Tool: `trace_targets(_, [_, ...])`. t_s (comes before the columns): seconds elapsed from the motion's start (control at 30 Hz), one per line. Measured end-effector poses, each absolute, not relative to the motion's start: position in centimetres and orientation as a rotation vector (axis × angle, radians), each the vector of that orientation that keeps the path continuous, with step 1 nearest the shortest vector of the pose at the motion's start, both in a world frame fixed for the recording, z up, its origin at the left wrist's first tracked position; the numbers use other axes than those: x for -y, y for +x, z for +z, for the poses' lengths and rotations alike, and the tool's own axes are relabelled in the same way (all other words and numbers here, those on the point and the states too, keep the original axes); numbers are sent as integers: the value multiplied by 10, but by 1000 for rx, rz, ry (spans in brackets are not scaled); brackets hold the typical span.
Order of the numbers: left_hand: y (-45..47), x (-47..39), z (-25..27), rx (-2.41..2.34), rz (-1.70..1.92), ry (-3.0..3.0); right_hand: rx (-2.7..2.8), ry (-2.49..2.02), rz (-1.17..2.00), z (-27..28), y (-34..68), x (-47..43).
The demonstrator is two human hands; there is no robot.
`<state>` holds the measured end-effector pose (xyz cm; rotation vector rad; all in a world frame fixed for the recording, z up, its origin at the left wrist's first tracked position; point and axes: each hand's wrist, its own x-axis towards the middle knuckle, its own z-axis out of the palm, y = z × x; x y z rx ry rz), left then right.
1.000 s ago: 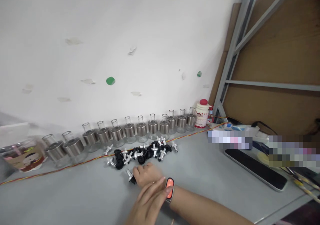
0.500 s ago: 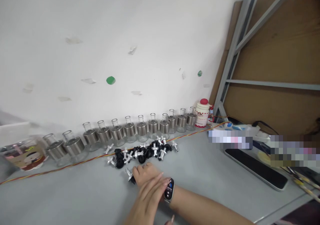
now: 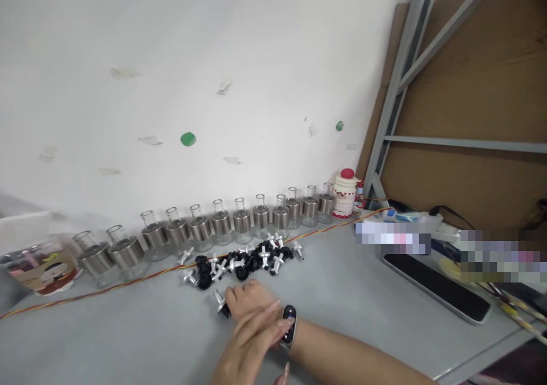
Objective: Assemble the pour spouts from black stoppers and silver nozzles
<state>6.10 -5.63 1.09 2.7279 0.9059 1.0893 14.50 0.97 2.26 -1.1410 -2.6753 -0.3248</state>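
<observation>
My right hand is curled, with its back up, above the grey table. At its left side a silver-and-black bottle stopper sticks out from the fingers, which partly hide it. A smartwatch with a lit screen is strapped on my right wrist. My left hand reaches in from the bottom edge, fingers stretched out, fingertips on the watch screen and thumb apart. Just beyond the hands lies a loose pile of black and silver stoppers.
A row of glass bottles with steel sleeves stands along the wall. A twisted red-yellow wire runs before them. A patterned cup is at left, a white jar with red lid at right. A black phone-like slab lies rightward.
My left fingers have shifted slightly over the watch face, and the screen's display looks different. My right hand and the stopper have moved only a little left.
</observation>
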Motion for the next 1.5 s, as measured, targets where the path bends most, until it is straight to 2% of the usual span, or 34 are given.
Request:
trace_targets(0.23, [62, 57, 9, -819, 1199, 2739, 2673, -1096, -345, 15, 146, -15])
trace_targets(0.63, [67, 56, 19, -858, 1028, 2709, 2634, -1162, -297, 17, 140, -10])
trace_targets(0.97, [65, 50, 27, -778, 772, 2956, 2630, -1143, -315, 15, 142, -10])
trace_targets(1.3, [59, 54, 32, -866, 1010, 2773, 2614, -1125, -359, 8, 146, -8])
trace_targets(1.5, [58, 53, 32, -868, 945, 2775, 2632, -1118, -388, 5, 144, -10])
